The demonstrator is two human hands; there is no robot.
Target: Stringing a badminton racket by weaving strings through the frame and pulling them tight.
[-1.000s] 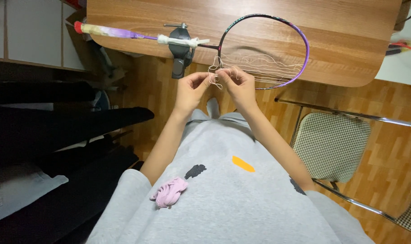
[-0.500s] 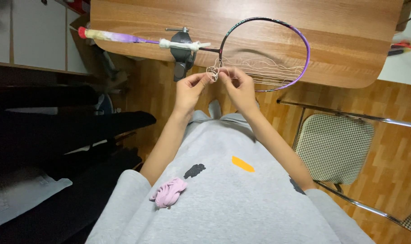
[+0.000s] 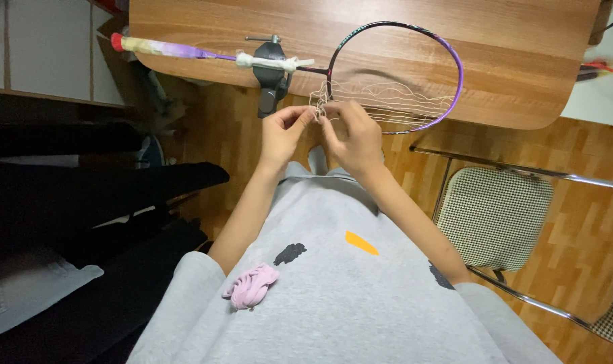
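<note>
A purple and black badminton racket [image 3: 459, 67] lies flat on the wooden table [image 3: 509, 40], its shaft held in a black clamp [image 3: 269, 71] at the table's near edge. Loose white string [image 3: 394, 101] runs slack across the lower part of the racket head and bunches into a tangle by the frame's near left side. My left hand [image 3: 283, 133] pinches that tangle with thumb and forefinger. My right hand [image 3: 352, 133] grips the string right beside it, fingers curled. Both hands hover just in front of the table edge.
A chair with a checked cushion [image 3: 493, 217] and chrome frame stands at the right on the wood floor. Dark fabric and furniture [image 3: 84, 202] fill the left. A pink bundle [image 3: 251, 286] rests on my grey sweatshirt. Red and black items [image 3: 600, 67] lie at the far right.
My right hand has turned and drawn slightly back toward me with the string; the left hand keeps its pinch on the tangle. The view has shifted a little.
</note>
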